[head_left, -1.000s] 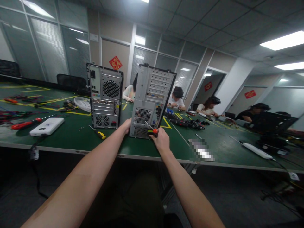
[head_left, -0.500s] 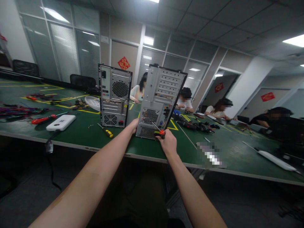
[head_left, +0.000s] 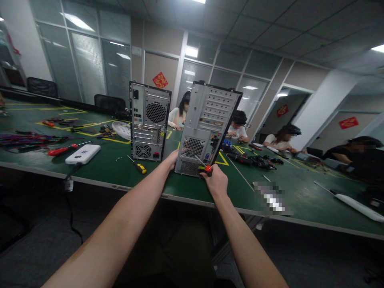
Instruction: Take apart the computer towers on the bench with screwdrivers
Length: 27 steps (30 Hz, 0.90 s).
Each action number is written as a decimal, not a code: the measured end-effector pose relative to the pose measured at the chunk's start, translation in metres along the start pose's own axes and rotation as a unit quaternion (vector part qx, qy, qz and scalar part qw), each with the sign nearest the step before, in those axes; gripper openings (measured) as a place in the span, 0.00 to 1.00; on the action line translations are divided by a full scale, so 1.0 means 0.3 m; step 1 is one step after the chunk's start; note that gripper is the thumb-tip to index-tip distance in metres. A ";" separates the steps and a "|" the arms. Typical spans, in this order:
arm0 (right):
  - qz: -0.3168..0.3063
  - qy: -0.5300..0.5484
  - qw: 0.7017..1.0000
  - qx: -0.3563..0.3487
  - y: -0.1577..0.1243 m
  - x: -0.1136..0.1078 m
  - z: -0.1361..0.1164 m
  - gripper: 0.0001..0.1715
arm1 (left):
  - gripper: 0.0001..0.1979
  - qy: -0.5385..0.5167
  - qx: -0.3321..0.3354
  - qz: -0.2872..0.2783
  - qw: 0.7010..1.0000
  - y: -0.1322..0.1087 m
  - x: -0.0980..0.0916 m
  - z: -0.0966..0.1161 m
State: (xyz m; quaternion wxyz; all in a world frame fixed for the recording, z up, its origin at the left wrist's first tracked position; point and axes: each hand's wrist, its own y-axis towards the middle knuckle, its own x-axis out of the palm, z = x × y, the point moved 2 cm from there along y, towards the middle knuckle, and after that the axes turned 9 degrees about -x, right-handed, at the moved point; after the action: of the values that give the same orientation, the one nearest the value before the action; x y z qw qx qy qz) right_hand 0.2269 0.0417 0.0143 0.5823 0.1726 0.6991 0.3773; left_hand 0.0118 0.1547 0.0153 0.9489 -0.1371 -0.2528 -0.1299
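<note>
Long green table [head_left: 99, 172], glass walls w/ blinds [head_left: 87, 68], ceiling lights [head_left: 76, 22], white pillar [head_left: 318, 108]

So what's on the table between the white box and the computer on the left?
In the head view, a few tiny metal bits, perhaps screws, lie on the green table there, and a yellow-and-black screwdriver lies right by the left computer.

Green table [head_left: 99, 170] marked with yellow tape lines. Standing upright on it: black tower case [head_left: 149, 120], with silver tower case [head_left: 207, 124] just beside. Lying flat: yellow-handled screwdriver [head_left: 139, 167], red-handled screwdriver [head_left: 61, 150], white box [head_left: 83, 154], possibly a power bank, white power strip [head_left: 357, 204].
</note>
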 end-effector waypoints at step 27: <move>0.029 0.223 0.968 0.112 -0.223 -0.293 -0.215 0.17 | 0.21 0.048 0.041 0.038 0.997 -0.022 0.008 0.004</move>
State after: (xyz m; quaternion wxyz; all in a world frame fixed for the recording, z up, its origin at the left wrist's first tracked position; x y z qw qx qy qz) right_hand 0.2024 -0.0831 0.0281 0.3774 0.1680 0.8440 0.3422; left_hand 0.0110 0.1486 0.0189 0.9691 -0.1011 -0.2065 -0.0892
